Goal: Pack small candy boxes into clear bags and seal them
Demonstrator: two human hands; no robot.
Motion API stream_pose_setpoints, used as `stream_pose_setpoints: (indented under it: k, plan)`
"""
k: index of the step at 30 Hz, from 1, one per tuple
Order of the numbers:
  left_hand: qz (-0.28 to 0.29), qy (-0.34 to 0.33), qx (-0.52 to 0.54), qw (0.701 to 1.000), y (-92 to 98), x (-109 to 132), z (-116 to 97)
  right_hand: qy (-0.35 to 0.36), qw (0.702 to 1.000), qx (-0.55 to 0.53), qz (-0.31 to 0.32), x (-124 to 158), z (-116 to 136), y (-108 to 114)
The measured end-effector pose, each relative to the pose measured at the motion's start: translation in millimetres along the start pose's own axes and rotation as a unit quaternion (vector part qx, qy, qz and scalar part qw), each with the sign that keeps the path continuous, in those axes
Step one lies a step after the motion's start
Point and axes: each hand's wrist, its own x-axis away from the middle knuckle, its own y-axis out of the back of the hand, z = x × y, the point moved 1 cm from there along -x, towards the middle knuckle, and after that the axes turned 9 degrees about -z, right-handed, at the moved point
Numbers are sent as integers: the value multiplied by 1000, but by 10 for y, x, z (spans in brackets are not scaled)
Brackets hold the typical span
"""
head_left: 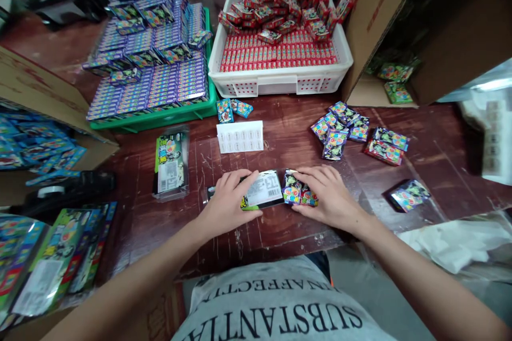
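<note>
My left hand point(230, 200) is closed around a flat green and black packet point(264, 191) with a white barcode label facing up. Close to its right end, my right hand point(330, 197) grips small printed boxes point(294, 189), purple and red ones side by side. Fingers cover part of both, and I cannot tell whether packet and boxes touch. To the left lies another labelled packet in clear plastic point(170, 165). Beyond my hands stands a white sheet of round stickers point(240, 137), with small blue boxes point(225, 111) behind it.
A green tray point(160, 120) holds stacked purple boxes; a white basket point(276, 85) holds red ones. Loose purple boxes point(335, 144) and a red-purple pair point(386, 146) lie right. Cardboard boxes point(384, 26) flank the table. Finished-looking packets point(52, 261) lie lower left.
</note>
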Motion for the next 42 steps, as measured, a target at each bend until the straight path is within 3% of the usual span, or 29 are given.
stream_pose_setpoints:
  k: [6, 13, 16, 21, 30, 37, 42]
  plan:
    - [52, -45, -3, 998, -92, -40, -9, 66, 995, -34, 69, 19, 26, -47]
    - [53, -57, -28, 997, -95, -57, 47, 21, 995, 11, 94, 237, -300, 236]
    - [45, -65, -22, 997, -157, -116, 21, 16, 995, -34, 97, 219, -356, 168]
    - [65, -75, -8, 995, -199, -178, -118, 43, 992, -86, 78, 118, -246, -9]
    - [59, -52, -17, 997, -167, -116, -122, 8, 990, -42, 134, 531, -525, 412]
    - [65, -69, -9, 995, -258, -150, -224, -1, 992, -94, 85, 313, -352, 120]
    - [63, -60, -16, 996, -243, -95, -234, 23, 990, -114, 75, 286, -277, 58]
